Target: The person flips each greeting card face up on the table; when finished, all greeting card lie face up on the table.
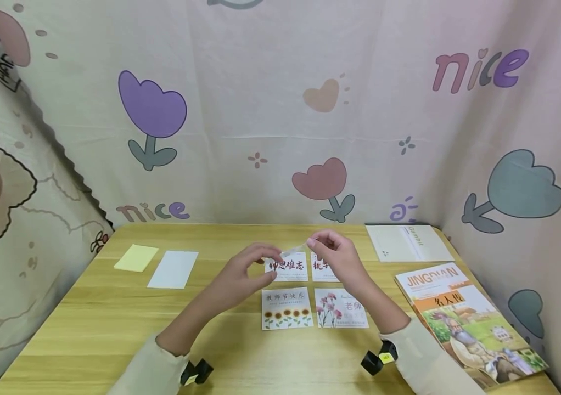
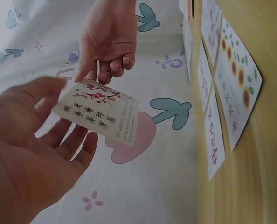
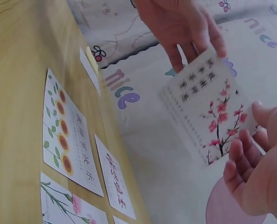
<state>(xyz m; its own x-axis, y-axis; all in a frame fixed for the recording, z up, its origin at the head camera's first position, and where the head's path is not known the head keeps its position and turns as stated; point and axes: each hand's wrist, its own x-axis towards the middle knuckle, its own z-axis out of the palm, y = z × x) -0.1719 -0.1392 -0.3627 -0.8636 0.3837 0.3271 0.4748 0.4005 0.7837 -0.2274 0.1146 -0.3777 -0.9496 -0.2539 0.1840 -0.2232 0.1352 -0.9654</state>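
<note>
A white card with pink blossom and dark characters is held up above the table, seen nearly edge-on in the head view. My right hand pinches one end between thumb and fingers. At the card's other end is my left hand, its fingertips near or touching the card and its thumb standing apart below; one digit is blurred in the left wrist view. Below lie a sunflower card, a carnation card, a red-lettered card and another red-lettered card, partly hidden by my right hand.
On the left lie a yellow paper pad and a white sheet. A colourful book sits at right, with a pale notebook behind it. A patterned curtain hangs along the table's back edge.
</note>
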